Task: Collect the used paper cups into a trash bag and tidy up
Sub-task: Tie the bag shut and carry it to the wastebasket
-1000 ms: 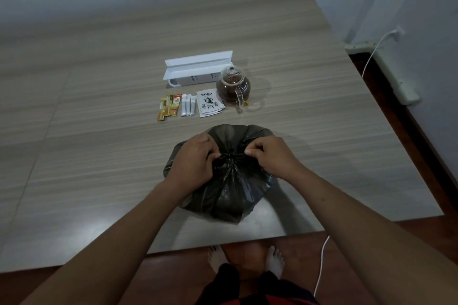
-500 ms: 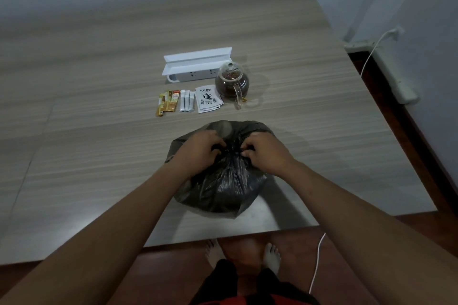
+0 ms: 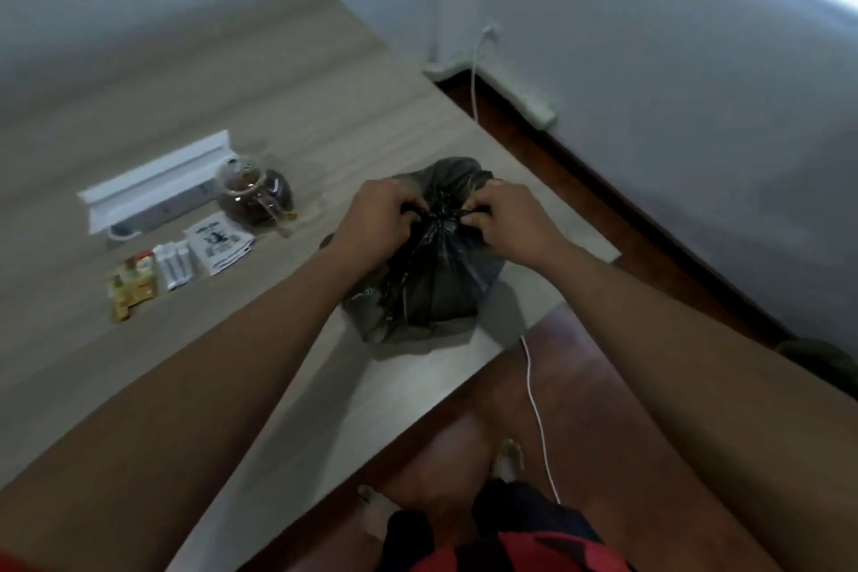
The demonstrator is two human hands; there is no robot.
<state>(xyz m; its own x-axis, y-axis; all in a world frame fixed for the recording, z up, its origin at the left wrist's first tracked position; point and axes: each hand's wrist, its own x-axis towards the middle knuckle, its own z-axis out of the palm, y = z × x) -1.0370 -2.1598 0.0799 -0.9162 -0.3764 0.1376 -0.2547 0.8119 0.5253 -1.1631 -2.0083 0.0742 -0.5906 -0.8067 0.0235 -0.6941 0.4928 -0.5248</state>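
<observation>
Black plastic trash bag is sitting near the right front corner of the wood-grain tabletop. Left hand and right hand are both pinching the gathered bag neck at its top. Glass teapot, white power strip and sachets are lying toward the tabletop's left.

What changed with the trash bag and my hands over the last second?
The view swung right, so the black trash bag now sits near the table's right corner. Both the left hand and right hand still pinch its gathered neck. The teapot and sachets stayed put.
</observation>
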